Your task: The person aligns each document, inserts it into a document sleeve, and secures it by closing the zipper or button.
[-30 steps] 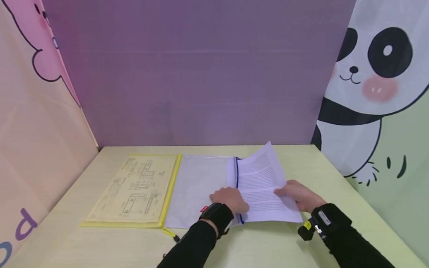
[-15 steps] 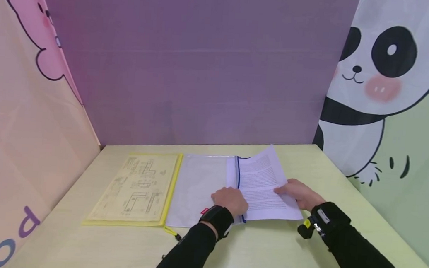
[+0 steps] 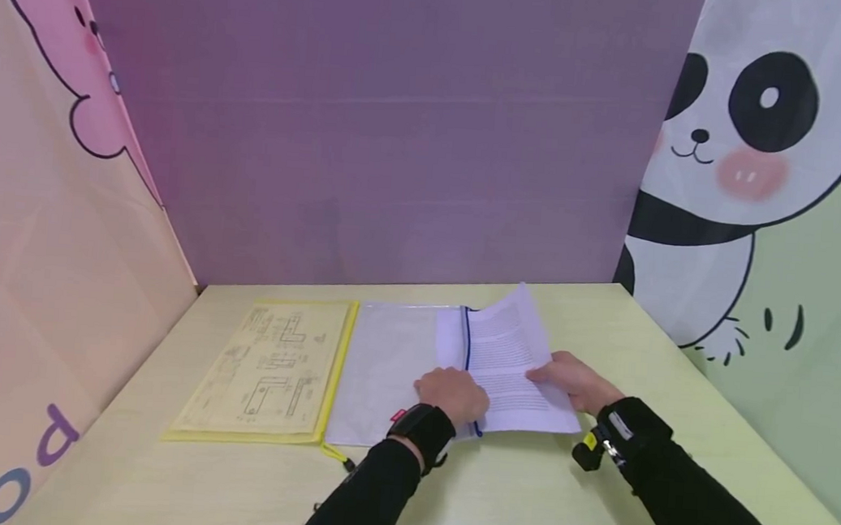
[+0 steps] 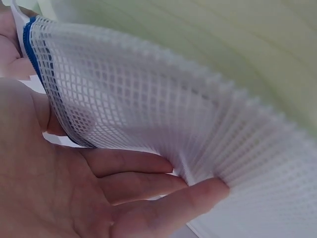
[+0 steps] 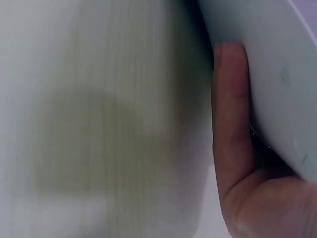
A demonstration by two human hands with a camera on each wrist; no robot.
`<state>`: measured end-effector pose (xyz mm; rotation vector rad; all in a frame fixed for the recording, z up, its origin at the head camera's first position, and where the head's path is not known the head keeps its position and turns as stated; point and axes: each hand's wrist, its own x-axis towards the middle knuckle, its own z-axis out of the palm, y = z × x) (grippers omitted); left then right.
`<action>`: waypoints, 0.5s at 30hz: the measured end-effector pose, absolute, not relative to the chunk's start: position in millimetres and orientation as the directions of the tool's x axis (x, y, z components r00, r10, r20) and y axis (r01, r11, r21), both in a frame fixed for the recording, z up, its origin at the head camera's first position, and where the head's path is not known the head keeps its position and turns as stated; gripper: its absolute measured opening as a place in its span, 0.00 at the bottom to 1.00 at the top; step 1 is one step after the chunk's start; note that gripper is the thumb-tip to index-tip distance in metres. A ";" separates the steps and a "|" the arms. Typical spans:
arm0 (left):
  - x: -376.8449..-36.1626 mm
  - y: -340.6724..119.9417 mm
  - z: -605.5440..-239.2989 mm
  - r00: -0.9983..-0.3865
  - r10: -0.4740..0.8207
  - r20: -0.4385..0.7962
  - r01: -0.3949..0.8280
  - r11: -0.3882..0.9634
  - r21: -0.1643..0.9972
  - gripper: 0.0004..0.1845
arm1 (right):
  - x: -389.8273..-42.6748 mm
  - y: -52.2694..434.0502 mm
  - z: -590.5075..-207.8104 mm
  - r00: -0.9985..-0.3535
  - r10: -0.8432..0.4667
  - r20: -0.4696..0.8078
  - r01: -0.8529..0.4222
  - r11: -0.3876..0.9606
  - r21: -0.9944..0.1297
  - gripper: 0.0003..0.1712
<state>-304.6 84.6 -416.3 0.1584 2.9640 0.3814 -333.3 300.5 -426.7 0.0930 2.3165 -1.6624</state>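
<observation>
A white mesh zip pouch (image 3: 392,358) with a blue zipper edge (image 3: 468,339) lies flat on the pale green table (image 3: 521,505). My left hand (image 3: 451,395) holds the pouch's open edge; in the left wrist view its fingers (image 4: 129,183) lie under the lifted mesh (image 4: 148,99). A stack of printed sheets (image 3: 509,358) pokes partway into that opening, its far corner raised. My right hand (image 3: 573,383) grips the stack at its right edge. In the right wrist view a finger (image 5: 230,124) lies along the paper (image 5: 277,74).
A yellow zip pouch (image 3: 274,366) holding a technical drawing lies to the left, touching the white one. Its zipper pull (image 3: 337,458) sticks out at the front. Purple, pink and panda-print panels wall in the table on three sides.
My right hand and the printed sheets have slid a little to the left, further into the pouch's opening. The left hand has stayed in place.
</observation>
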 end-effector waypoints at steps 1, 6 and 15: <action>-304.6 84.4 -416.3 -0.984 0.124 -0.132 0.086 0.961 0.261 0.18 | -333.6 298.6 -427.0 -0.958 -0.115 -0.261 0.209 0.340 -0.917 0.25; -304.1 82.7 -415.6 -0.985 0.135 -0.103 0.104 0.960 0.259 0.19 | -336.2 293.1 -429.7 -0.962 -0.097 -0.255 0.202 0.376 -0.904 0.25; -300.9 80.2 -414.1 -0.981 0.151 -0.118 0.119 0.963 0.241 0.20 | -334.2 306.1 -429.1 -0.935 -0.117 -0.334 0.282 0.323 -0.903 0.24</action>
